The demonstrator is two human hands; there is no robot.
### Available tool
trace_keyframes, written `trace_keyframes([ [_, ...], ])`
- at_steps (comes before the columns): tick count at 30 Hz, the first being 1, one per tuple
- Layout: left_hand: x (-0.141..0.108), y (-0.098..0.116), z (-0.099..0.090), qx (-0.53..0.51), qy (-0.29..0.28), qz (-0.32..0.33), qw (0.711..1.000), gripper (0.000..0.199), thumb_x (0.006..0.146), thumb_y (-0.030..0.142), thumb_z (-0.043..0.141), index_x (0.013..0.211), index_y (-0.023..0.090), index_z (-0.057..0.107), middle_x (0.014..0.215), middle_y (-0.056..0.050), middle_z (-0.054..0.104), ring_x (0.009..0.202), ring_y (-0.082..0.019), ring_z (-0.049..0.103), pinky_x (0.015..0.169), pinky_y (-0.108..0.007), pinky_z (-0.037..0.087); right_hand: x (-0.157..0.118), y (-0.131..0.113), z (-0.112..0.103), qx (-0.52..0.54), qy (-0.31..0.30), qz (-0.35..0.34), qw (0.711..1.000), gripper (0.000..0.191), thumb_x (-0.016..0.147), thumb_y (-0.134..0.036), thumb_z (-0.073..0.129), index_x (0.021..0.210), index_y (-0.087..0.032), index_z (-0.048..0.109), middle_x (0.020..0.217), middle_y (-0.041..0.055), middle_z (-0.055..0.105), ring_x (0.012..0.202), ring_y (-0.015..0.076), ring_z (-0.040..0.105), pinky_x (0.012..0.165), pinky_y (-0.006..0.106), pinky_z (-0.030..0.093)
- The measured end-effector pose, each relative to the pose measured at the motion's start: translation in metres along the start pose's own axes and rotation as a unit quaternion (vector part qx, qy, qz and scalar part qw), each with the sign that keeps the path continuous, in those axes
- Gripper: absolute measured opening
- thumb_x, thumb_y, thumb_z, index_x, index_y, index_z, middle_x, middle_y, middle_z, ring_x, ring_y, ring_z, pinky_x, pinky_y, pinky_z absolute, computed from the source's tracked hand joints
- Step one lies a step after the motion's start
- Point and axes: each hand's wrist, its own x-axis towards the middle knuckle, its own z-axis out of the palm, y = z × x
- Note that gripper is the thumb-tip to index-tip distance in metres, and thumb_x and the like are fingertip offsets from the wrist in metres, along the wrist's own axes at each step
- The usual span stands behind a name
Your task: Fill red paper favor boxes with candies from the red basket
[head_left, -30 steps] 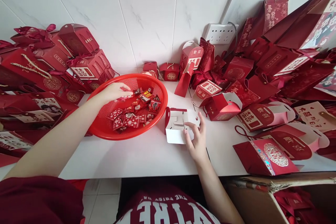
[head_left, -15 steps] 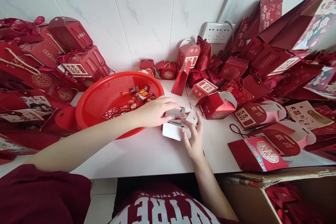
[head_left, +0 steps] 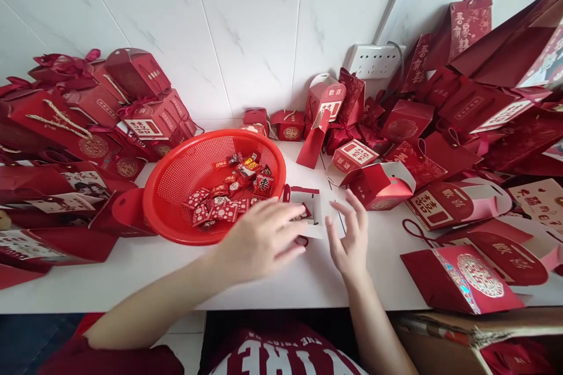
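Observation:
A small open gift box point(head_left: 315, 228) with a white inside stands on the table in front of me, and some wrapped candy lies in it. My left hand point(head_left: 260, 240), slightly blurred, hovers over the box's left side with fingers stretched and apart. To the box's right, my right hand point(head_left: 353, 241) has its fingers spread, with nothing in them; I cannot tell whether it touches the box. Left of the box is a red plastic colander point(head_left: 169, 181). Wrapped candies point(head_left: 223, 211) in red, white and dark wrappers lie inside it, partly behind my left hand.
Red gift boxes point(head_left: 149, 120) are stacked on the left. Many more, such as a red box point(head_left: 378, 181) and a patterned box point(head_left: 472, 278), crowd the right. A power strip point(head_left: 376, 61) is on the tiled wall. A cardboard carton point(head_left: 444, 340) stands below the table's right edge.
Both hands have come off the box's flaps, and the box now stands open with its inside showing. My left hand has moved lower and back toward me. The view has shifted slightly.

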Motion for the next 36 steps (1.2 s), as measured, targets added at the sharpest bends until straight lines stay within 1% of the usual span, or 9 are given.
trace_keyframes([
  [2,0.008,-0.034,-0.022,-0.016,-0.003,-0.093,0.996,0.029,0.099,0.04,0.055,0.122,0.027,0.067,0.127,-0.004,0.07,0.116,-0.022,0.066,0.104,-0.037,0.052,0.001,0.001,0.004,0.039,0.04,0.022,0.998,0.034,0.098,-0.033,0.055,0.13,-0.023,0.055,0.15,0.0159,0.045,0.138,0.032,0.047,0.107,0.058,0.045],
  [5,0.02,-0.117,-0.036,-0.021,-0.068,-0.229,0.971,0.044,0.098,0.044,0.053,0.139,0.028,0.056,0.136,-0.004,0.065,0.117,-0.024,0.065,0.101,-0.037,0.051,-0.005,0.004,0.012,0.094,0.066,0.057,0.992,0.035,0.098,-0.034,0.053,0.131,-0.022,0.053,0.146,0.0174,0.049,0.133,0.031,0.051,0.095,0.052,0.054],
  [9,0.017,-0.226,-0.01,0.057,-0.219,-0.34,0.913,0.047,0.089,0.036,0.06,0.133,0.019,0.061,0.141,-0.01,0.061,0.129,-0.027,0.057,0.112,-0.034,0.041,-0.015,0.011,0.015,0.071,0.107,0.03,0.991,0.02,0.098,-0.03,0.053,0.114,-0.02,0.06,0.119,0.0142,0.064,0.115,0.0286,0.063,0.086,0.047,0.056],
  [12,0.0,-0.268,0.018,0.061,-0.276,-0.366,0.887,0.042,0.075,0.035,0.072,0.115,0.02,0.071,0.118,-0.011,0.073,0.113,-0.03,0.067,0.099,-0.034,0.048,-0.018,0.016,0.014,0.053,0.113,0.02,0.992,0.014,0.098,-0.027,0.053,0.109,-0.021,0.06,0.104,0.0096,0.066,0.088,0.0219,0.069,0.076,0.041,0.056],
  [15,-0.014,-0.285,0.035,0.057,-0.307,-0.375,0.873,0.04,0.068,0.034,0.076,0.106,0.021,0.073,0.105,-0.009,0.076,0.097,-0.028,0.071,0.086,-0.03,0.052,-0.018,0.019,0.014,0.052,0.106,0.027,0.993,0.015,0.097,-0.024,0.055,0.111,-0.021,0.06,0.104,0.0077,0.065,0.075,0.0167,0.067,0.07,0.036,0.055],
  [18,-0.017,-0.292,0.042,0.056,-0.321,-0.376,0.867,0.039,0.066,0.031,0.074,0.103,0.019,0.074,0.102,-0.009,0.076,0.093,-0.026,0.071,0.082,-0.029,0.052,-0.018,0.02,0.014,0.055,0.096,0.035,0.993,0.013,0.096,-0.021,0.055,0.108,-0.02,0.061,0.1,0.0058,0.065,0.073,0.0154,0.066,0.07,0.034,0.053],
  [23,-0.013,-0.297,0.041,0.063,-0.35,-0.363,0.861,0.039,0.066,0.024,0.069,0.104,0.02,0.076,0.1,-0.006,0.076,0.094,-0.023,0.069,0.085,-0.026,0.051,-0.022,0.021,0.013,0.05,0.09,0.061,0.993,0.011,0.095,-0.021,0.057,0.105,-0.02,0.062,0.096,0.0045,0.067,0.07,0.0146,0.066,0.069,0.032,0.053],
  [31,-0.012,-0.288,0.034,0.086,-0.389,-0.372,0.838,0.063,0.068,0.016,0.067,0.13,0.023,0.066,0.117,-0.008,0.074,0.102,-0.024,0.069,0.089,-0.027,0.052,-0.022,0.017,0.009,-0.001,0.067,0.039,0.997,0.01,0.096,-0.022,0.055,0.095,-0.02,0.065,0.082,0.0029,0.069,0.067,0.0147,0.066,0.065,0.027,0.052],
  [36,-0.005,-0.281,0.037,0.128,-0.423,-0.423,0.791,0.048,0.058,0.017,0.086,0.105,0.013,0.076,0.103,-0.015,0.076,0.106,-0.035,0.069,0.093,-0.036,0.053,-0.018,0.015,0.009,-0.019,0.043,0.023,0.999,0.01,0.095,-0.019,0.054,0.094,-0.02,0.064,0.077,0.0003,0.066,0.064,0.0132,0.061,0.065,0.025,0.049],
])
